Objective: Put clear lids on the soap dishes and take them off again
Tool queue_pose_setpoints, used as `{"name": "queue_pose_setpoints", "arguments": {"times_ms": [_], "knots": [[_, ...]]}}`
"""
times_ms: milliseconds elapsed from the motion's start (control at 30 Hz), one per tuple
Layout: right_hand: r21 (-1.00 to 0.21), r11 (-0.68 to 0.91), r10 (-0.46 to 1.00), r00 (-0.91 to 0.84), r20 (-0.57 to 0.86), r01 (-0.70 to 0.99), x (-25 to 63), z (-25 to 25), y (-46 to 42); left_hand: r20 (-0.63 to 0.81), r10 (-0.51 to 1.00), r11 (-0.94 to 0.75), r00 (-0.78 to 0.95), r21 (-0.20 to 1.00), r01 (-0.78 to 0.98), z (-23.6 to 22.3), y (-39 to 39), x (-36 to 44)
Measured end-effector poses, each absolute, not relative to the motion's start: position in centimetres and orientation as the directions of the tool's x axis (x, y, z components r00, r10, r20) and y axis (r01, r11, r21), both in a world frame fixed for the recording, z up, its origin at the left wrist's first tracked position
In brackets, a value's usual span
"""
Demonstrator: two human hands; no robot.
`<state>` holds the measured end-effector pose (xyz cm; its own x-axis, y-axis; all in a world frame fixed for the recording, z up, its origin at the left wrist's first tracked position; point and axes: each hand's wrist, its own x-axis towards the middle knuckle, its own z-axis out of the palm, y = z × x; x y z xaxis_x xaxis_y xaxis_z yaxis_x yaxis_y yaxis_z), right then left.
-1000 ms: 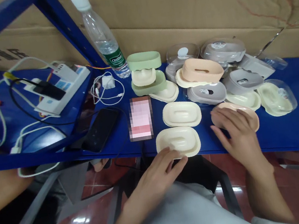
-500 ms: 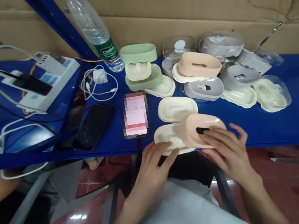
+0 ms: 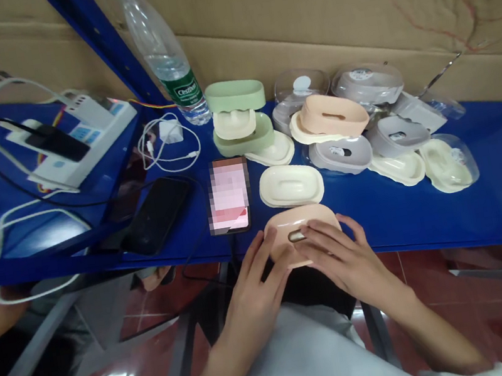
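Note:
At the table's near edge, a peach oval plastic shell [image 3: 280,223] with a slot in its top lies between my hands. My left hand [image 3: 258,279] grips its left and near side. My right hand [image 3: 344,256] is closed over its right side, fingertips beside the slot. Something beige shows through the slot; the cream tray seen before is hidden under the shell. Just beyond lies a cream oval tray [image 3: 291,186]. Farther back, another peach shell [image 3: 334,114] rests on a cream tray, and a grey oval shell [image 3: 340,156] sits in front of it.
A phone [image 3: 228,195] and a dark phone [image 3: 156,215] lie to the left. Behind stand green oval pieces [image 3: 235,96] and a water bottle [image 3: 172,67]. More grey shells and cream trays [image 3: 447,163] sit right. Far left is a power strip [image 3: 82,142] with cables.
My right hand has brought the peach shell left, over the cream tray that my left hand was touching. My left hand now grips the shell too. The view has shifted slightly.

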<state>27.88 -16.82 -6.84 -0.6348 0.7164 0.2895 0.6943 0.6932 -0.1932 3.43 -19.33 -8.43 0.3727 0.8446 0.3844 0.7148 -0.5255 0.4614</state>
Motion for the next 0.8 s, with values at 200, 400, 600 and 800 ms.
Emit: {"name": "queue_pose_setpoints", "arguments": {"times_ms": [200,400,600,800], "knots": [[-0.203,0.718,0.694,-0.657,0.296,0.666,28.0,-6.9,-16.6,0.37,0.85,-0.518,0.375,0.453,0.726,-8.5,-19.3,3.5],[-0.174,0.55,0.787,-0.437,0.435,0.817,33.4,-4.3,-12.3,0.381,0.842,-0.53,0.381,0.455,0.715,-8.2,-18.6,3.0],[-0.132,0.194,0.83,-0.091,0.551,0.972,39.7,-4.1,-9.7,0.42,0.831,-0.543,0.364,0.476,0.691,-8.2,-18.5,2.7],[-0.072,0.151,0.899,-0.107,0.425,0.986,41.2,-8.2,-11.6,0.425,0.828,-0.55,0.367,0.483,0.681,-8.2,-18.2,2.7]]}}
